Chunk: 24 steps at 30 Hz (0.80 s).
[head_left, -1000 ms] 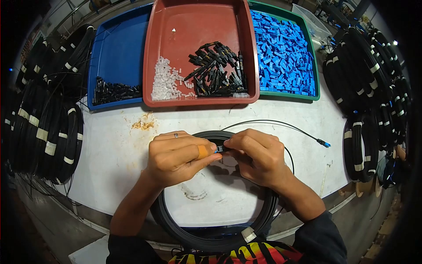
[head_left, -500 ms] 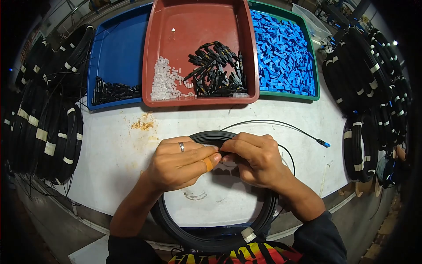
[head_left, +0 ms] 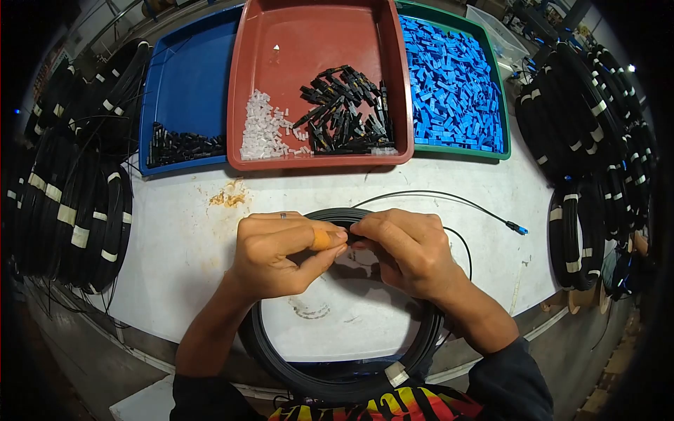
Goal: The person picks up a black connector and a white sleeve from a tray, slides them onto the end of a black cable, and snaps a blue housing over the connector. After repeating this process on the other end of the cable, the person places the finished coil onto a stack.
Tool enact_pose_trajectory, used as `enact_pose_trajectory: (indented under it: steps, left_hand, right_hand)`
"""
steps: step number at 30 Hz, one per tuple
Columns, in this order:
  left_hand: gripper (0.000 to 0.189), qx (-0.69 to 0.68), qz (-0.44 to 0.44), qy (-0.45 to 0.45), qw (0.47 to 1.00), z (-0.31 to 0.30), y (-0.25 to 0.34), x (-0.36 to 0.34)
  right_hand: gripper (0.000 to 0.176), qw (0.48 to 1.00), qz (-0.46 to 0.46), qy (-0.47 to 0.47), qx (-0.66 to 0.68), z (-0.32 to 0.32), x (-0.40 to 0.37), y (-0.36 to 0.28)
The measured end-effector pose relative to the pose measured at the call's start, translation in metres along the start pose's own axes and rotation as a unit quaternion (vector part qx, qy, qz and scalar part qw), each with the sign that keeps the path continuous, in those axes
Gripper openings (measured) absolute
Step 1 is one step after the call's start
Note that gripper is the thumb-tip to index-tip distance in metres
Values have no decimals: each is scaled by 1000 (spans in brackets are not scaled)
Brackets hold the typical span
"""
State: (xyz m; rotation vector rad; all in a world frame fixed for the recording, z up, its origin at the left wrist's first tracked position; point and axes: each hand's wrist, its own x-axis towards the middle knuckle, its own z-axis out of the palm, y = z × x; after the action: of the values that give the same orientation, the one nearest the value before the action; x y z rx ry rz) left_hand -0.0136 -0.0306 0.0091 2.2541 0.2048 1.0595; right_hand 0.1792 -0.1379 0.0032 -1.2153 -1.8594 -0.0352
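Note:
My left hand point(head_left: 281, 252) and my right hand point(head_left: 411, 252) meet fingertip to fingertip above a coil of black cable point(head_left: 277, 354). A small dark bit shows between the fingertips, mostly covered by them. From the coil's right side, one black cable loop point(head_left: 467, 256) runs up and in behind my right hand, which is closed in a pinch. My left thumb and forefinger are pinched too, with an orange bandage point(head_left: 321, 239) round the forefinger; what they hold is hidden. The other cable end, with a blue connector point(head_left: 518, 229), lies on the table to the right.
Behind the coil stand a blue tray point(head_left: 186, 84) with black parts, a red tray point(head_left: 309, 42) with white sleeves and black connector pieces, and a green tray point(head_left: 500, 105) of blue pieces. Taped cable coils point(head_left: 77, 210) are stacked left, more coils point(head_left: 569, 126) right.
My left hand has turned, so its thumb now shows below the bandaged forefinger and the ring sits farther back. My right hand has shifted slightly. Both stay pinched together above the coil.

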Motion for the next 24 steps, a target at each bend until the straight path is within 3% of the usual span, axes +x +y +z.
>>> enact_pose_trajectory:
  steps: [1,3,6,10,13,15,18,24]
  left_hand:
    - [13,-1,0,-1,1000,0,-2,-1]
    - [11,71,118,-23,990,2,-5,-2]
    - [11,117,185,-37,975,2,-3,-2]
    - [12,148,205,-25,967,-1,-3,0]
    - [11,112,152,0,982,0,-3,-2]
    - [11,52,85,13,995,1,-2,-2]
    - [11,29,58,-4,998,0,2,-1]
    - [9,119,183,-19,976,2,2,-1]
  right_hand:
    - [36,1000,1,1,-1,-1,-1,-1]
    - [34,998,42,-47,2,-6,-2,-5]
    - [28,988,106,-103,49,-11,-1,-7]
    - [33,990,92,-66,88,-3,-1,2]
    - [33,993,79,-30,87,-1,1,0]
    - [35,999,14,7,36,1,1,2]
    - [39,1000,13,-5,-1,-3,0,-2]
    - [34,995,66,-65,33,-11,0,-6]
